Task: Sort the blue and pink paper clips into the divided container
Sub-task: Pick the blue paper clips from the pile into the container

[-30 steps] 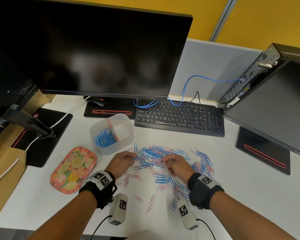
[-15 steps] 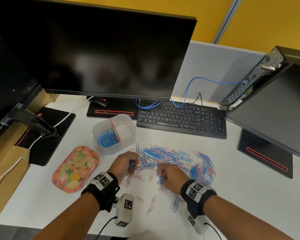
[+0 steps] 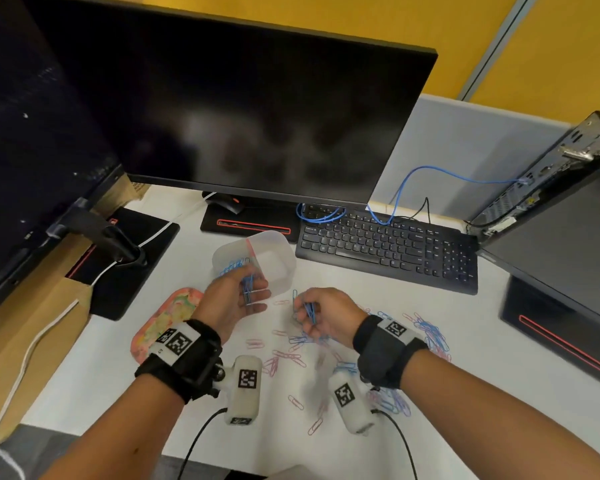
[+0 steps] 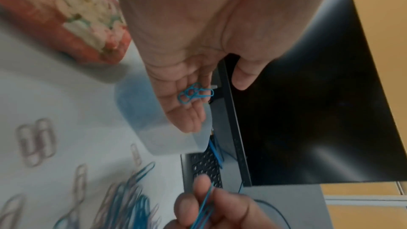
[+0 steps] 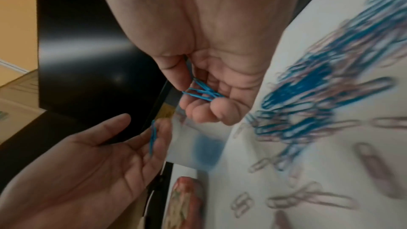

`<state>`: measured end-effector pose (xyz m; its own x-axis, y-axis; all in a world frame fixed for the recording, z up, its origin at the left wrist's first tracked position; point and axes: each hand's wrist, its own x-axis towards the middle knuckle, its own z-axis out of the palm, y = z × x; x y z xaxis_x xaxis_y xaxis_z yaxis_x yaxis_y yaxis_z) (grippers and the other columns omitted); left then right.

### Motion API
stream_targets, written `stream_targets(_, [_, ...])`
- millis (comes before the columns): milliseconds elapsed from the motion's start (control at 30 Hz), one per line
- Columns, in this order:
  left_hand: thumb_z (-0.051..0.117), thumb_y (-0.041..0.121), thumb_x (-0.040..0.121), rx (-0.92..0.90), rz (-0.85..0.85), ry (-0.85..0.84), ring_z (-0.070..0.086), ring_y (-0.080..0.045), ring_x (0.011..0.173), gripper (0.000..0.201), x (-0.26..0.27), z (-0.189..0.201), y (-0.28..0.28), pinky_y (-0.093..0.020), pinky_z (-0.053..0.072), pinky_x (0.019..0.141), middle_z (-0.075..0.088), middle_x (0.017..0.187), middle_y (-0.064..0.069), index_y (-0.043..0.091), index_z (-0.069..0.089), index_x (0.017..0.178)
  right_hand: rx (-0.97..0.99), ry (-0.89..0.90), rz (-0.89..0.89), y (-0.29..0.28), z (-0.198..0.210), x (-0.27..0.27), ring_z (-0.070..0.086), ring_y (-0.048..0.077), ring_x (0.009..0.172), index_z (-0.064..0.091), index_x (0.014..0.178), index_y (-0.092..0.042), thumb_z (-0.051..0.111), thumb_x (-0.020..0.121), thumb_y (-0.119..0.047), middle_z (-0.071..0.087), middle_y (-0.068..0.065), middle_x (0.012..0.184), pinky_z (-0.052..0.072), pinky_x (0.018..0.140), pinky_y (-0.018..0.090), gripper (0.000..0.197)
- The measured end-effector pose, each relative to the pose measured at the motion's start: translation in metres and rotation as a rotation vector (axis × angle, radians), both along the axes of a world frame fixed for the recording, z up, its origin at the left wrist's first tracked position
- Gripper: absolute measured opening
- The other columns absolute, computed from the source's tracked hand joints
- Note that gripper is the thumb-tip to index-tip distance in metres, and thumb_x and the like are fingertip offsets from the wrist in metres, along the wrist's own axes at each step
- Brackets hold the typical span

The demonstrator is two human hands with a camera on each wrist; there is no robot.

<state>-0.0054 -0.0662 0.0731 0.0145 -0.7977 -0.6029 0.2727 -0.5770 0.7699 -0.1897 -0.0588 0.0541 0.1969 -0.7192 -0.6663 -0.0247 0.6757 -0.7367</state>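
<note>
Lifting both hands off the pile is the change I see against half a second ago, when they were down among the clips, picking. My left hand (image 3: 234, 299) now sits palm-up just in front of the divided container (image 3: 281, 258), its grip released — fingers nearly straight, a few blue clips (image 4: 195, 93) lying loose across them rather than pinched. My right hand (image 3: 326, 318) hangs over the near edge of the scatter, its grip grasping a small bundle of blue clips (image 5: 203, 91) between thumb and curled fingers.

I read that as one picking round finished, with both loads headed for the container. Its left compartment already holds a mass of blue clips (image 3: 231, 266); the right compartment, past the pink divider (image 3: 253, 249), looks bare from the head view, so I judge that no pink has been sorted yet.

Plenty is left on the bench (image 3: 465, 327): mixed blue and pink clips (image 3: 430, 336) to the right of my right wrist, and mostly pink ones (image 3: 284, 356) strewn between my forearms. A floral tray (image 3: 167, 323) lies beside my left wrist, apart from the container.

The risk is in the left palm — nothing clamps those clips, so tilting too soon would spill them short of the rim.
</note>
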Motion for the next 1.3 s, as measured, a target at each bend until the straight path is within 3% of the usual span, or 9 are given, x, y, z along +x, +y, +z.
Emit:
stream_targets(167, [0.049,0.028,0.096,-0.022,0.106,-0.08,0.063,-0.027,0.093,0.023,0.014,0.014,-0.019,-0.041,0.052,0.087,0.065,0.1,-0.013,0.012,0.061,0.107,-0.068,0.01,0.063,-0.032,0.021,0.043,0.055,0.023,0.053,0.059,0.087,-0.005,0.051,0.091,-0.009,0.058,0.012,0.068,0.043,0.046,0.026,0.01])
stream_targets(267, [0.048,0.026,0.097,-0.036,0.085,-0.11,0.062,-0.022,0.079,0.023,0.017,0.018,-0.022,-0.032,0.052,0.069,0.064,0.092,-0.011,0.009,0.061,0.103,-0.073,0.02,0.086,-0.047,0.03,0.061,0.06,0.023,0.059,0.059,0.086,-0.007,0.051,0.092,-0.012,0.061,0.01,0.07,0.051,0.054,0.029,0.011])
stream_targets(333, [0.047,0.021,0.097,-0.053,0.062,-0.142,0.061,-0.021,0.078,0.017,0.017,0.018,-0.021,-0.032,0.051,0.069,0.064,0.096,-0.014,0.011,0.06,0.101,-0.065,0.022,0.085,-0.056,0.032,0.071,0.062,0.023,0.062,0.059,0.091,-0.005,0.051,0.093,-0.013,0.062,0.011,0.072,0.053,0.059,0.03,0.011])
stream_targets(533, [0.055,0.014,0.091,-0.1,0.051,-0.223,0.062,-0.02,0.094,0.036,0.021,0.008,-0.011,-0.031,0.051,0.083,0.061,0.108,-0.01,0.015,0.046,0.127,-0.094,0.062,0.065,-0.072,0.032,0.09,0.061,0.022,0.072,0.06,0.107,-0.004,0.049,0.093,-0.007,0.06,0.009,0.08,0.055,0.072,0.036,0.019])
stream_targets(633, [0.057,0.021,0.091,-0.131,0.017,-0.326,0.06,-0.024,0.108,0.031,0.026,-0.001,-0.003,-0.041,0.048,0.097,0.058,0.121,-0.009,0.022,0.051,0.121,-0.112,0.091,0.085,-0.071,0.031,0.09,0.058,0.024,0.084,0.064,0.096,-0.01,0.049,0.091,-0.001,0.058,0.012,0.09,0.053,0.075,0.034,0.018])
stream_targets(800, [0.058,0.015,0.09,-0.222,-0.016,-0.446,0.059,-0.021,0.102,0.02,0.024,-0.007,0.004,-0.037,0.048,0.091,0.06,0.113,-0.004,0.019,0.06,0.109,-0.176,0.087,0.022,-0.062,0.022,0.066,0.062,0.024,0.087,0.063,0.098,-0.017,0.054,0.09,-0.003,0.062,0.013,0.101,0.053,0.08,0.033,0.018])
stream_targets(900, [0.06,0.007,0.087,-0.299,-0.12,-0.448,0.061,-0.017,0.088,0.015,0.014,-0.01,0.012,-0.031,0.049,0.086,0.065,0.099,-0.003,0.016,0.066,0.097,-0.206,0.12,-0.055,-0.04,0.017,0.028,0.062,0.023,0.086,0.061,0.111,-0.008,0.053,0.091,-0.001,0.064,0.009,0.094,0.052,0.076,0.03,0.023])
stream_targets(1067, [0.063,0.007,0.085,-0.426,-0.426,-0.636,0.055,0.0,0.059,0.013,0.0,-0.031,0.024,-0.007,0.043,0.058,0.064,0.073,0.005,0.019,0.067,0.085,-0.257,0.36,-0.131,0.018,-0.014,-0.053,0.063,0.023,0.069,0.067,0.087,-0.016,0.055,0.089,-0.001,0.069,0.011,0.082,0.051,0.064,0.032,0.019])
stream_targets(1300, [0.052,0.012,0.079,-0.405,-0.811,-0.875,0.059,-0.007,0.065,0.022,-0.027,-0.065,0.04,-0.024,0.051,0.069,0.066,0.076,0.01,0.031,0.063,0.077,-0.332,0.774,0.07,0.089,-0.042,-0.1,0.058,0.005,0.064,0.064,0.085,-0.026,0.053,0.089,-0.007,0.067,-0.002,0.079,0.041,0.057,0.004,0.022])
